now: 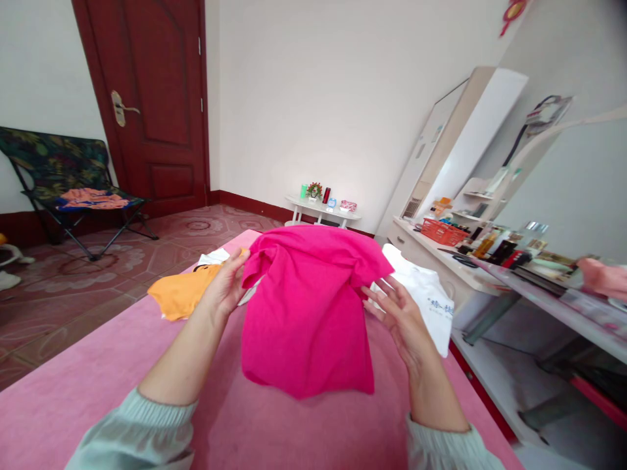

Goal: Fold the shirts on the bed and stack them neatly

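Note:
A bright pink T-shirt (306, 313) is spread between my two hands above the pink bed cover (112, 385), its lower edge toward me. My left hand (226, 281) is closed on its left sleeve edge. At the other sleeve, my right hand (399, 313) has its fingertips on the fabric, with the fingers partly spread; the grip itself is partly hidden by the cloth. An orange garment (179, 294) lies beside my left hand, with a white cloth (213, 258) behind it. To the right lies a white shirt (431, 294) with blue lettering.
A camouflage folding chair (59, 163) with a coral garment (93, 198) stands at left, near a dark red door (147, 98). A small white table (318, 206) is by the far wall. Dressing-table shelves with bottles and a red basket (443, 232) run along the right side.

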`<act>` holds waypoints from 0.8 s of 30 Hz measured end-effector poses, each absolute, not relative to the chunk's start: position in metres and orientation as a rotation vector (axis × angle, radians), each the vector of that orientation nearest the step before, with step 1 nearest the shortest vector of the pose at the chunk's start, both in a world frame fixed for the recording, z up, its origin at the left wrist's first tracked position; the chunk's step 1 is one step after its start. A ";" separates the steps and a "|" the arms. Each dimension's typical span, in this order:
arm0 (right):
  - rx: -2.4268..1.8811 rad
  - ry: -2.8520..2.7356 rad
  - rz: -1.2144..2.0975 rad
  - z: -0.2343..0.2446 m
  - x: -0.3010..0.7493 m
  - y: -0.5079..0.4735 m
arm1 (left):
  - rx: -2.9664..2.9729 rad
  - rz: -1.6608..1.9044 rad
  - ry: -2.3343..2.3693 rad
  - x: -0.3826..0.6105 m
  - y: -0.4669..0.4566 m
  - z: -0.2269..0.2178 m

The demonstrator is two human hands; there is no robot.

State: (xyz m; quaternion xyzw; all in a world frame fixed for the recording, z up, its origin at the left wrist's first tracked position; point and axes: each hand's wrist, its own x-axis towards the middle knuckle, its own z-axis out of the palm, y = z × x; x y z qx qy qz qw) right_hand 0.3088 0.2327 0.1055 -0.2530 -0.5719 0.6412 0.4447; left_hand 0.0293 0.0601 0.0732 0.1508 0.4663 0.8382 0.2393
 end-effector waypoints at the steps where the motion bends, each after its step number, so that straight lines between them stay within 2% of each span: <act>1: -0.682 -1.429 1.504 0.089 0.302 0.242 | 0.373 2.278 1.379 0.026 0.067 0.061; 4: -0.889 -1.670 1.313 0.040 0.291 0.266 | 0.301 2.143 1.761 0.019 0.078 0.025; 7: -1.006 -2.075 1.083 0.006 0.292 0.278 | 0.395 2.010 1.951 0.017 0.083 0.004; 11: -1.333 -2.487 0.584 -0.005 0.295 0.280 | 0.552 1.792 2.154 0.027 0.089 -0.001; 14: -1.484 -2.602 0.386 -0.001 0.293 0.275 | 0.754 1.467 2.363 0.043 0.093 -0.001; 17: -1.497 -2.630 0.291 0.002 0.290 0.269 | 1.009 1.109 2.429 0.059 0.096 -0.002; 22: -1.468 -2.628 0.307 0.003 0.293 0.264 | 1.226 1.081 2.123 0.074 0.091 -0.001; 24: -1.321 -2.628 0.421 0.001 0.301 0.261 | 1.292 1.077 1.969 0.078 0.084 0.000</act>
